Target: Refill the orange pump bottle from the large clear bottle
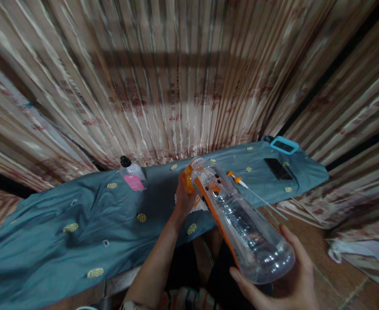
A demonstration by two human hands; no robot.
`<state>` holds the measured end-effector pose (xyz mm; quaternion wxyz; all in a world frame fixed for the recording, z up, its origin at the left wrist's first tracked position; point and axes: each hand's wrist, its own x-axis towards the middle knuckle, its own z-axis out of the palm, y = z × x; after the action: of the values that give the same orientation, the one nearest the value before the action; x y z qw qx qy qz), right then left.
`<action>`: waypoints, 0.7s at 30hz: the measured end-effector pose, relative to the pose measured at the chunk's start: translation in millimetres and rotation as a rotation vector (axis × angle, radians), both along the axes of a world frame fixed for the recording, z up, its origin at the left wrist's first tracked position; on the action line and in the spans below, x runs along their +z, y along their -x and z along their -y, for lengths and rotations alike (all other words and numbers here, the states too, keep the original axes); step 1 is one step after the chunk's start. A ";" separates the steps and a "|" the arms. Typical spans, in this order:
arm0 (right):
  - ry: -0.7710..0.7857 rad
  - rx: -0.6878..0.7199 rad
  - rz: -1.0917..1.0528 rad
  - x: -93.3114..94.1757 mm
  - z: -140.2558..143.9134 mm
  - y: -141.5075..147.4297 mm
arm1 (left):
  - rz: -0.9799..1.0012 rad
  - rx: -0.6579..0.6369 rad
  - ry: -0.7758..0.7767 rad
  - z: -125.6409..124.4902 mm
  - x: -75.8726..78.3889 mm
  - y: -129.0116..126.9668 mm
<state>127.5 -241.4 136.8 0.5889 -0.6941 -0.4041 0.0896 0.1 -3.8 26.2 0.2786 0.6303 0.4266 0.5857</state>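
A large clear plastic bottle [241, 224] with an orange cartoon label is tilted in front of me, its open neck pointing away and to the left. My right hand [286, 275] grips its rounded base, thumb and fingers on either side. Beside the neck, my left hand [185, 200] is closed around a shiny orange object [188, 177], whose kind I cannot make out. Right of the bottle lies an orange-and-white pump head [237, 179] with a long thin tube. A white piece with a scalloped edge [199, 205] shows partly behind my left hand.
A teal cloth [89, 211] with yellow prints covers the low surface. On it stand a clear bottle with a pink label and black cap [134, 176], a dark phone [277, 168] and a blue-framed device [284, 145]. Striped curtains [176, 86] hang behind.
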 end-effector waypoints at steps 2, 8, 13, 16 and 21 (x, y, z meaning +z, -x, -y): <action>-0.007 -0.004 0.002 0.6 0.1 0.5 | 0.004 0.002 0.003 0.4 0.5 -0.3; -0.002 -0.014 0.019 -0.1 0.4 0.7 | -0.022 0.019 0.011 -0.1 -1.3 -2.2; 0.009 0.003 0.016 -1.6 1.1 0.0 | -0.002 0.024 -0.008 -1.1 -3.2 -2.5; 0.007 -0.009 0.040 -0.4 1.2 0.4 | 0.001 0.021 -0.009 -1.0 -2.7 -2.1; -0.017 0.015 -0.015 1.3 0.5 2.0 | 0.027 0.010 -0.004 0.4 0.4 -2.0</action>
<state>125.5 -241.9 138.1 0.5970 -0.6854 -0.4058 0.0959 2.1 -4.2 26.6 0.2805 0.6207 0.4248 0.5963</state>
